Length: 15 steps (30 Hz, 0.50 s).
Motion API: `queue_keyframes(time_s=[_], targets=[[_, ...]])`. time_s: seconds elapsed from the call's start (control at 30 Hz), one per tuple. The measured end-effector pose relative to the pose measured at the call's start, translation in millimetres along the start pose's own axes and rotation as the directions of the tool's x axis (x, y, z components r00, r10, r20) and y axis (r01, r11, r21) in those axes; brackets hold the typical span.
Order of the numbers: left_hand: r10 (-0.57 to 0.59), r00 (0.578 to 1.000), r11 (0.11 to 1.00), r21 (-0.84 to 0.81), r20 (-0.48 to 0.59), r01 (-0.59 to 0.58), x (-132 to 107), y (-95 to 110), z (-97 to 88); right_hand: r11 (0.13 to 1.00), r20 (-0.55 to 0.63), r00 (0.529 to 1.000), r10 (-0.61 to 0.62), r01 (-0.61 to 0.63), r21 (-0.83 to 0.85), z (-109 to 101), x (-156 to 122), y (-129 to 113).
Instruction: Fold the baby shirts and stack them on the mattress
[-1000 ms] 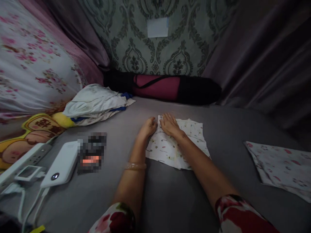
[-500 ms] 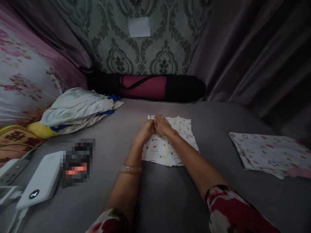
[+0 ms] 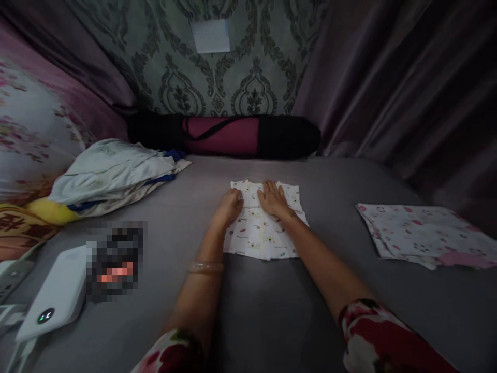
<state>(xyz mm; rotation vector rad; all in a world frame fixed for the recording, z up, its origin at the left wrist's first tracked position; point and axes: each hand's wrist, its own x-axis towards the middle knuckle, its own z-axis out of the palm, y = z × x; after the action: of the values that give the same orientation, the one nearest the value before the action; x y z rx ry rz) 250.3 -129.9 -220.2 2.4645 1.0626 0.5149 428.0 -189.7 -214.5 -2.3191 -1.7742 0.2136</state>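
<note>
A small white printed cloth (image 3: 260, 235), folded into a rough square, lies flat on the grey bed sheet (image 3: 272, 311). My left hand (image 3: 230, 205) rests on the cloth's far left part with the fingers curled loosely. My right hand (image 3: 273, 198) lies flat and open on the far middle of the cloth, fingers stretched toward the wall. The two hands are a little apart. A clear bangle (image 3: 205, 267) sits on my left wrist.
A second printed cloth (image 3: 419, 235) lies to the right. A heap of white and blue clothes (image 3: 112, 173) sits at the left beside a floral pillow (image 3: 27, 140). A maroon and black roll (image 3: 225, 135) lies along the patterned wall. A white power bank (image 3: 54, 300) lies near left.
My hands were pressed together on the cloth's far edge; they have now drawn apart, the right hand flattening on the cloth. The view has shifted slightly to the right.
</note>
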Motion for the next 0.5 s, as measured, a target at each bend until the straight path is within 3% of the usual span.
queue_keyframes(time_s=[0.07, 0.17, 0.3, 0.5], targets=[[0.012, 1.0, 1.0, -0.002, -0.023, -0.012, 0, 0, 2.6, 1.0, 0.004, 1.0, 0.005, -0.005, 0.03, -8, -4, 12], [0.004, 0.999, 1.0, 0.014, -0.049, -0.004, 0, 2, 7.2, 0.997, -0.088, 0.993, 0.079, -0.081, -0.016, -14, -13, 38], [-0.051, 0.999, 0.997, 0.054, 0.005, 0.05, 1, 6, 8.3, 0.99, -0.08, 0.99, 0.115, -0.121, -0.076, -8, -22, 65], [-0.061, 0.998, 0.997, 0.049, 0.028, 0.06, -2, 15, -0.8, 0.992, -0.056, 0.992, 0.11, -0.113, -0.063, -6, -24, 68]])
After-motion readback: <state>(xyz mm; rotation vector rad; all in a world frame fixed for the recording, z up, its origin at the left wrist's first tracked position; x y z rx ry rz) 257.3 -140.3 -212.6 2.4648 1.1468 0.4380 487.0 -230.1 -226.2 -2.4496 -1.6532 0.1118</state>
